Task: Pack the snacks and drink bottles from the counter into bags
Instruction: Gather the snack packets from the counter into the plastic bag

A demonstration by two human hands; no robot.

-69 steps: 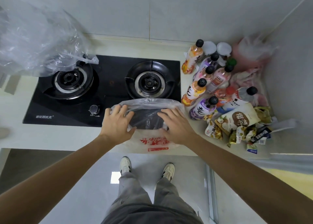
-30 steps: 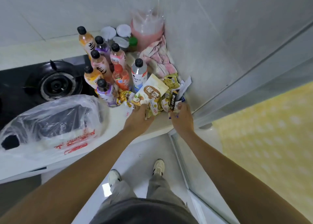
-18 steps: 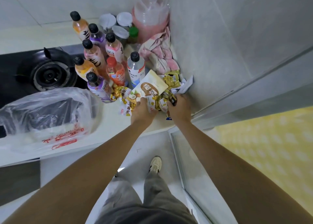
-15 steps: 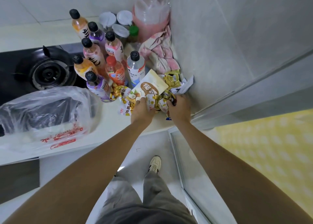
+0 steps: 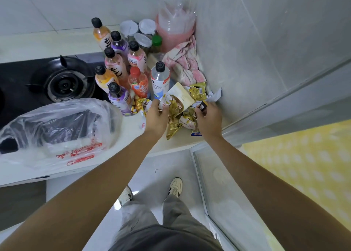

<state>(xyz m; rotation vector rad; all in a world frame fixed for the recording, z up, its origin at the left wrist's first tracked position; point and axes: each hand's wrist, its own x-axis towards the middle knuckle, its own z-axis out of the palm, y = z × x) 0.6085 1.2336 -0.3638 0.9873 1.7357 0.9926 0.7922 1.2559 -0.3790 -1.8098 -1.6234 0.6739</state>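
Head view shows both hands now lifting a clutch of snacks that half a second ago still lay flat on the pale counter (image 5: 129, 134). The left hand (image 5: 156, 116) is curled around the white and brown snack pouch (image 5: 178, 100) and some crinkled gold foil snack packets (image 5: 173, 123), which dangle beneath it; the right hand (image 5: 209, 119) pinches a small dark packet (image 5: 202, 105) at its fingertips. More gold packets remain by the wall, and the upright plastic drink bottles (image 5: 121, 74) stand untouched behind. The clear plastic bag with red print (image 5: 57, 129) lies open to the left, well apart, so the load probably goes there next.
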